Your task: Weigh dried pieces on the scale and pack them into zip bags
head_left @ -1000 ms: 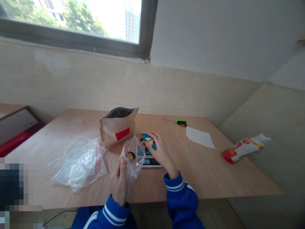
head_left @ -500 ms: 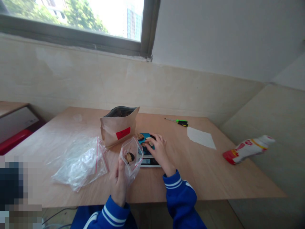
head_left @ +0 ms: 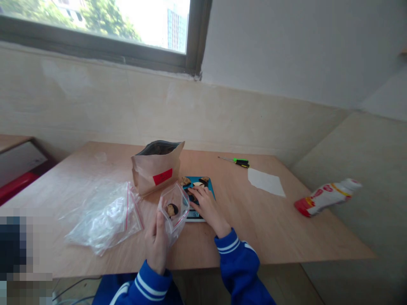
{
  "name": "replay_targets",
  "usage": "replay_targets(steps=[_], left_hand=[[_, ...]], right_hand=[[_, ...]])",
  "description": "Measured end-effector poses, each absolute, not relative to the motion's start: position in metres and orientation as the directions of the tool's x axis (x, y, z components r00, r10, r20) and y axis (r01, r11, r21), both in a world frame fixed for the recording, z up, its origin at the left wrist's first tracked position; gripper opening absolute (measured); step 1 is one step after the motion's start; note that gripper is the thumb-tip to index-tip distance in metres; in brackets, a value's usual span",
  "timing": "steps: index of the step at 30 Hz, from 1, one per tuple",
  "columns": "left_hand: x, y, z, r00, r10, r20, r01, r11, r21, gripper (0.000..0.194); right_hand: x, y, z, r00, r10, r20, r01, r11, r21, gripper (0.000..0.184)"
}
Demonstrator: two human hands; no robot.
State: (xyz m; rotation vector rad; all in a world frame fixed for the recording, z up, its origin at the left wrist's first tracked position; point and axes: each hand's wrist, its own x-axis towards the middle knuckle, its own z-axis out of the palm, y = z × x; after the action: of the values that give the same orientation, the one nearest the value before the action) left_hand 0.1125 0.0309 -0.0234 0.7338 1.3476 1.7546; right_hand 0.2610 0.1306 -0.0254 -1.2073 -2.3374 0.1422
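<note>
My left hand [head_left: 158, 243] is closed on the side of a small clear zip bag [head_left: 178, 220], holding its mouth open. Inside the bag lies a brown piece with a black edge [head_left: 172, 210]. Several similar brown-and-black pieces [head_left: 185, 181] rest on the blue top of a small digital scale [head_left: 211, 192]. Over the scale, my right hand [head_left: 206, 207] has its thumb and fingers apart, the fingertips at a dark piece and partly hiding it. The hand also covers part of the scale's display. Just behind the bag stands an open brown paper pouch [head_left: 144, 173] with a red label.
A heap of clear plastic bags [head_left: 104, 220] lies at the left. Toward the back right are a screwdriver [head_left: 238, 162] with a green and black handle and a sheet of white paper [head_left: 266, 182]. A white and red bottle [head_left: 327, 197] appears at the table's right side.
My right hand has come down a little onto the pieces, its thumb and fingers now wider apart. More pieces on the scale show. My left hand still holds the bag.
</note>
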Motion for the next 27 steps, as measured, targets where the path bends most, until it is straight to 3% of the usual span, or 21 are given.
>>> replay_targets(steps=[9,13,19,23,25,27], left_hand=[[0.108,0.030,-0.024,-0.500,0.865,-0.038,-0.275,-0.117,0.954,0.049],[0.106,0.029,-0.027,-0.514,0.857,-0.038,-0.255,-0.110,0.961,0.050],[0.104,0.028,-0.031,-0.507,0.860,-0.052,-0.251,-0.090,0.964,0.049],[0.106,0.029,-0.030,-0.502,0.864,-0.046,-0.244,-0.090,0.966,0.047],[0.107,0.029,-0.029,-0.487,0.873,-0.032,-0.219,-0.087,0.972,0.048],[0.107,0.030,-0.030,-0.466,0.885,-0.003,-0.184,-0.093,0.979,0.049]], right_hand=[[0.248,0.129,-0.029,-0.435,0.787,0.437,0.722,0.595,-0.353,0.025],[0.253,0.131,-0.030,-0.383,0.804,0.455,0.634,0.587,-0.503,0.022],[0.257,0.130,-0.013,-0.094,0.912,0.400,0.437,0.399,-0.806,0.014],[0.251,0.122,0.013,0.062,0.943,0.326,0.177,0.311,-0.934,0.021],[0.245,0.114,0.027,0.041,0.949,0.312,0.086,0.308,-0.948,0.023],[0.241,0.105,0.040,-0.073,0.941,0.330,0.141,0.337,-0.931,0.023]])
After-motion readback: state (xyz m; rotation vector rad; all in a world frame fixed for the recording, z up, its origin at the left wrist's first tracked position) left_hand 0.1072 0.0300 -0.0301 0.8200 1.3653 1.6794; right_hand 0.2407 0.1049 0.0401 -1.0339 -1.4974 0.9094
